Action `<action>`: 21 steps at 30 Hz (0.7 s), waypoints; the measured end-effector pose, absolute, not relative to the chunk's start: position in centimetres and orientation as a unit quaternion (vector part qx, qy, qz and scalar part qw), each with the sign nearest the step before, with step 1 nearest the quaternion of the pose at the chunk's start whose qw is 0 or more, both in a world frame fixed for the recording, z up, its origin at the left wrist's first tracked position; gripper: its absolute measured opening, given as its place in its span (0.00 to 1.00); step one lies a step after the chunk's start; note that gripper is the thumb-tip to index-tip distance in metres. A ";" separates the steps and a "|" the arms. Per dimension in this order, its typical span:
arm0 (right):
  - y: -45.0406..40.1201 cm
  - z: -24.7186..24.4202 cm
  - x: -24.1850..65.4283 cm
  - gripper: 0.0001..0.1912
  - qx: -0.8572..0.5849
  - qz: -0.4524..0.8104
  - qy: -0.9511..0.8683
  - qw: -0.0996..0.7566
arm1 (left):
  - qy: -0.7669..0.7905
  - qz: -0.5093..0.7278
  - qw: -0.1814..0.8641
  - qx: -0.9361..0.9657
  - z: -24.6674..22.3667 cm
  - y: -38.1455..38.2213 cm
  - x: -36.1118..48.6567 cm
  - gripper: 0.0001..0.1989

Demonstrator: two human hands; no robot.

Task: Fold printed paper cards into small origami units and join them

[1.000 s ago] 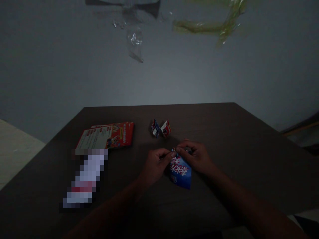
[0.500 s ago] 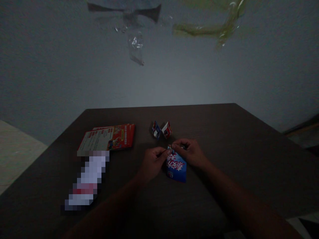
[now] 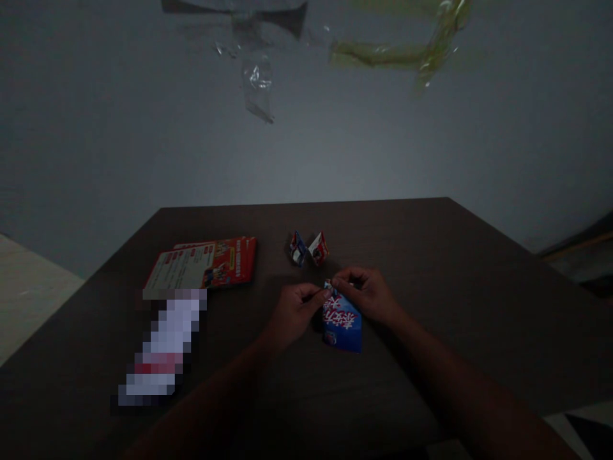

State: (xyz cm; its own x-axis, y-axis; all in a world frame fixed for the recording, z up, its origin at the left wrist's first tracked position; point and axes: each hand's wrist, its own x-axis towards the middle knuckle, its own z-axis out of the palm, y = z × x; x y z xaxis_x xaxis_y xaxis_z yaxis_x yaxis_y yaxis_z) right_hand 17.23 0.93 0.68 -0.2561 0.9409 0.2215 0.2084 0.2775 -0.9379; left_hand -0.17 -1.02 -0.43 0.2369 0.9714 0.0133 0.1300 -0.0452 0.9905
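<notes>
A blue printed sheet of paper (image 3: pixel 343 326) with white and red lettering hangs between my two hands over the table. My left hand (image 3: pixel 297 313) pinches its upper left edge between thumb and fingers. At its upper right edge, my right hand (image 3: pixel 366 292) grips it the same way, the thumb pressed on top. The fingertips of both hands almost meet along the top edge, and part of the paper is hidden behind them. Just beyond the hands stands a small folded paper piece (image 3: pixel 308 249) in blue, red and white, with two raised points.
A stack of red and white printed leaflets (image 3: pixel 201 265) lies on the left of the dark wooden table (image 3: pixel 454 255). Nearer me is a blurred-out whitish object (image 3: pixel 165 345). Behind the table rises a grey wall (image 3: pixel 306 153) with old tape on it.
The blue paper's lower part has swung slightly and its lettering faces me more fully. Both hands keep their pinch at nearly the same place. The whole view has shifted a little.
</notes>
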 end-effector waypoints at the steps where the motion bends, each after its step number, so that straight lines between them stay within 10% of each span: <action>1: 0.9 0.7 17.2 0.11 -0.428 0.420 -0.673 0.433 | 0.462 0.409 0.508 0.601 -0.4 -1.0 -0.2 0.16; 21: 0.9 0.8 17.4 0.10 -0.437 0.402 -0.679 0.432 | 0.466 0.398 0.490 0.620 -0.2 -1.3 0.1 0.17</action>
